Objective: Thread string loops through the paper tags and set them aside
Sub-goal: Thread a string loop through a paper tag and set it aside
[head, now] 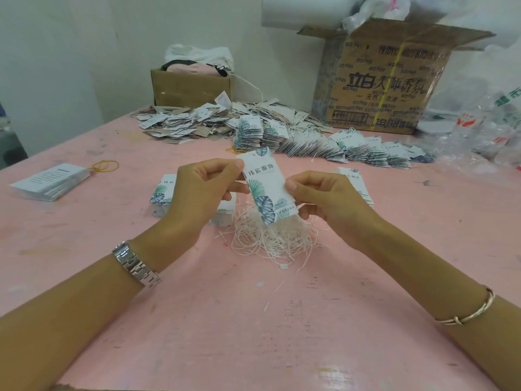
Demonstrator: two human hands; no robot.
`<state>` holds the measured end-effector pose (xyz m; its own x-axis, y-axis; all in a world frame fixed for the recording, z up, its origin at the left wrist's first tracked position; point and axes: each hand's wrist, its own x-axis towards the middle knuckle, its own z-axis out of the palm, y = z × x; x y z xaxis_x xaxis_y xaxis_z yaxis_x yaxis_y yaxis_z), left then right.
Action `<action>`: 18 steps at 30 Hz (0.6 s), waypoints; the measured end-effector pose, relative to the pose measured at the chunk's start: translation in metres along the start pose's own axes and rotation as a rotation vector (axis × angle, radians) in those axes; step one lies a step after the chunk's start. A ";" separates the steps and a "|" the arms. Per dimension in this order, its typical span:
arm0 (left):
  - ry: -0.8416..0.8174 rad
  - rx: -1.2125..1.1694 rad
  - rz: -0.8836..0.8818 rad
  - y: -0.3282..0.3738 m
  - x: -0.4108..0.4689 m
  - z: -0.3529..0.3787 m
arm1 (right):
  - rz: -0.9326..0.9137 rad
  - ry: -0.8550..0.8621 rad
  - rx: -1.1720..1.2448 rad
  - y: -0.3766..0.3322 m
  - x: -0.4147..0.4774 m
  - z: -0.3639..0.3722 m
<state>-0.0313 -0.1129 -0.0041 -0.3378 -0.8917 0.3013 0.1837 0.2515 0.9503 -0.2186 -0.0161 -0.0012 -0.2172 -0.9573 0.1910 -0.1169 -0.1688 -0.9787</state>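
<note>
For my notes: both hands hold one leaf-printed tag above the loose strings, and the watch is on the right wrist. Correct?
No. The head view shows the watch on the left wrist; left hand and right hand do hold the tag above the strings.

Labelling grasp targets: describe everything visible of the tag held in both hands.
The paper tag is a white rectangular card with dark characters up top and blue-green leaves below. Held upright, slightly tilted, above the string pile. The left hand pinches its upper left edge, the right hand its right edge.
</note>
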 end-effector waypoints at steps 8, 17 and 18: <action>0.010 0.018 0.013 -0.003 -0.001 0.002 | -0.132 0.037 -0.169 0.003 -0.001 -0.002; 0.004 0.045 -0.001 -0.010 0.001 0.001 | -0.225 0.049 -0.222 0.003 0.004 -0.008; -0.004 0.057 0.004 -0.011 0.001 0.002 | -0.215 0.071 -0.220 0.004 0.006 -0.013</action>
<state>-0.0349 -0.1157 -0.0140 -0.3409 -0.8892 0.3051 0.1318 0.2761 0.9520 -0.2325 -0.0191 -0.0027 -0.2313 -0.8848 0.4046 -0.3723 -0.3037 -0.8770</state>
